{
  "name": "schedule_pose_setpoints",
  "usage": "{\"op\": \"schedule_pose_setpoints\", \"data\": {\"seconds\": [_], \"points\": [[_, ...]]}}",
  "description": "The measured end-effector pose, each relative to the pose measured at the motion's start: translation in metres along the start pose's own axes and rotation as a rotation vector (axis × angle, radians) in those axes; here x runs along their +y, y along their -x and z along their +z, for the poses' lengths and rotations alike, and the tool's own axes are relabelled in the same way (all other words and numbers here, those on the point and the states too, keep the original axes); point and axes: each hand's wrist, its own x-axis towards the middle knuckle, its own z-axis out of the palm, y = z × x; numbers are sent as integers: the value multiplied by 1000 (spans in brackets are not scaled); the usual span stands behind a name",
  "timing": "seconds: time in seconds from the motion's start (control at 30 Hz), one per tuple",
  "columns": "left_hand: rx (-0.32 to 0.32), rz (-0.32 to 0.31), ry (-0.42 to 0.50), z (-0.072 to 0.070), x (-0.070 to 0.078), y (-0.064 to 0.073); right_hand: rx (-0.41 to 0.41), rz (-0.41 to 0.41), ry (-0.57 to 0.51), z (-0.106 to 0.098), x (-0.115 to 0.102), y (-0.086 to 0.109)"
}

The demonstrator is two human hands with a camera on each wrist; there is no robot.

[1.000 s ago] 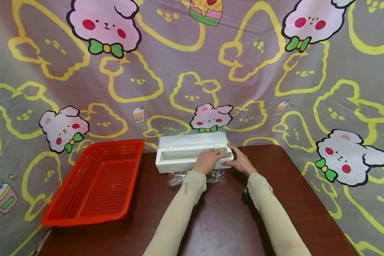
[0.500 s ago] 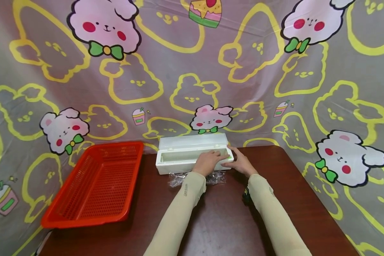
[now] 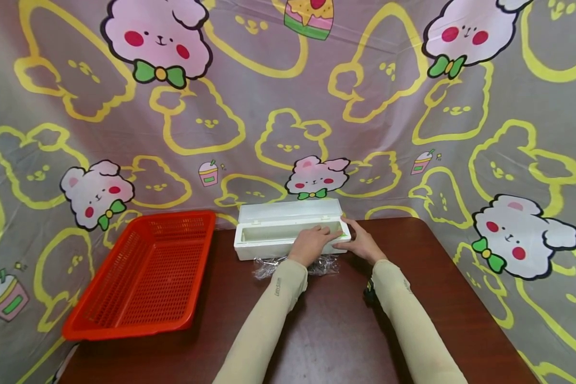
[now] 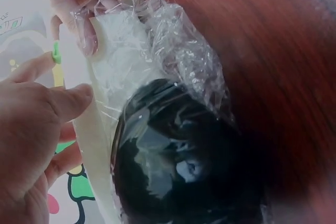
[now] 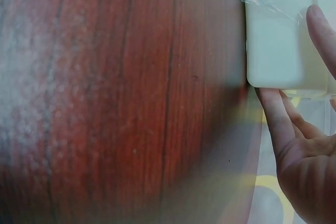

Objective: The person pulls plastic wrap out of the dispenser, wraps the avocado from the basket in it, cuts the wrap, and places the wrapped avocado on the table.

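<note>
A long narrow white box stands at the back of the table, its hinged lid raised. My left hand reaches over the front wall near the right end. In the left wrist view its thumb lies on the rim, a fingertip touches a small bright green piece, and other fingers are behind the wall. My right hand holds the box's right end, thumb toward the front and fingers round the end. Crumpled clear plastic film lies along the box's front; my left forearm hides part of it.
A red slotted plastic basket stands at the left of the brown wooden table. A patterned cloth hangs close behind the box. A glossy dark rounded shape fills the lower middle of the left wrist view.
</note>
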Motion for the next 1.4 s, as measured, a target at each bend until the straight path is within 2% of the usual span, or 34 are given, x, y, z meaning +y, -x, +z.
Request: {"op": "schedule_pose_setpoints", "data": {"seconds": [0.53, 0.93, 1.2, 1.4], "points": [[-43, 26, 2, -2, -9, 1, -15, 7, 10, -1, 1, -2], [5, 37, -80, -1, -19, 3, -7, 12, -15, -3, -2, -1], [-6, 32, -65, -1, -23, 7, -14, 5, -11, -1, 1, -3], [10, 46, -40, 1, -29, 9, -12, 19, -24, -3, 1, -3]]}}
